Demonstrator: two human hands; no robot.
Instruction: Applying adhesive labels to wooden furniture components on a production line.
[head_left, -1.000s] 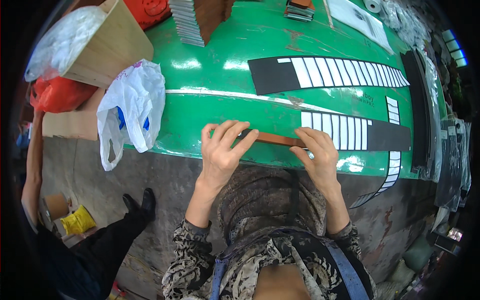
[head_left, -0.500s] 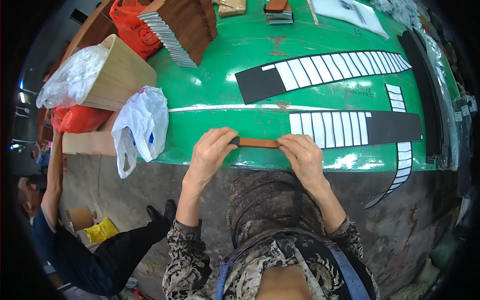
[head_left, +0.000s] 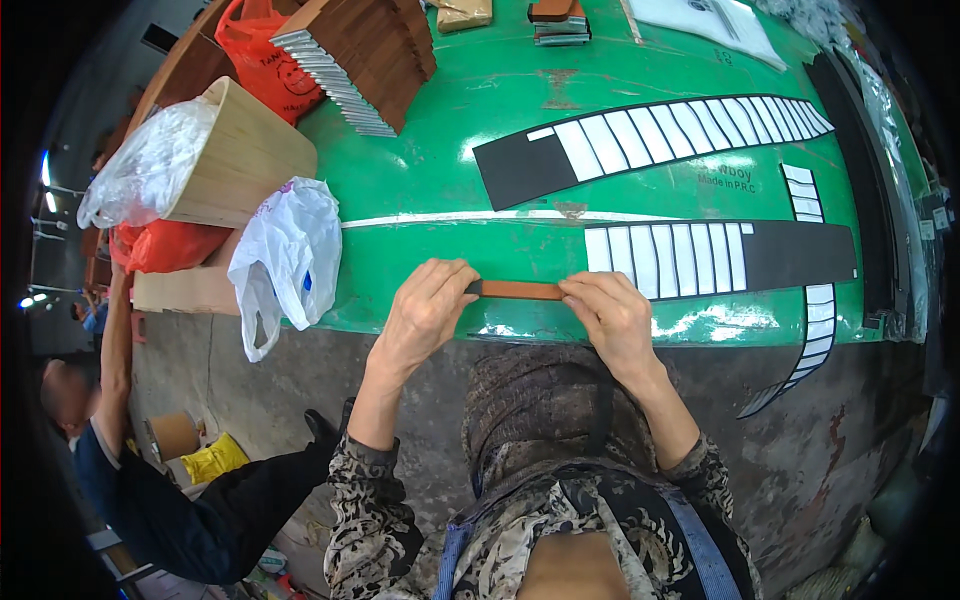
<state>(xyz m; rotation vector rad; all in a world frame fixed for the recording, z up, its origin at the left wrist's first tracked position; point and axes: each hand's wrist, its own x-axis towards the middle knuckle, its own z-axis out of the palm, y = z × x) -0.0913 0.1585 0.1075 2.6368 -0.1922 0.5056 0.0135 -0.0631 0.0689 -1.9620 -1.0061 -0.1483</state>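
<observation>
A short flat brown strip point(head_left: 520, 290) with a black left end is stretched level between my two hands, just above the table's near edge. My left hand point(head_left: 425, 305) pinches the black end between thumb and fingers. The other end is pinched by my right hand point(head_left: 612, 315). Close to my right fingers lies a black band point(head_left: 795, 256) with a row of white patches. A second black band point(head_left: 530, 170) with white patches is farther back. Beneath the nearer band runs a narrow patched strip point(head_left: 819, 325), its end hanging over the table edge.
The green table point(head_left: 420, 170) carries a tall stack of brown pieces point(head_left: 370, 50) and a small stack point(head_left: 558, 25). At left are a white plastic bag point(head_left: 290, 245) and a wooden bin point(head_left: 245, 155). Long black strips point(head_left: 865, 200) line the right. A co-worker point(head_left: 190, 510) is at lower left.
Both hands keep the same pinch on the brown strip, almost in place. The whole view has shifted slightly, and the co-worker's head has turned a little.
</observation>
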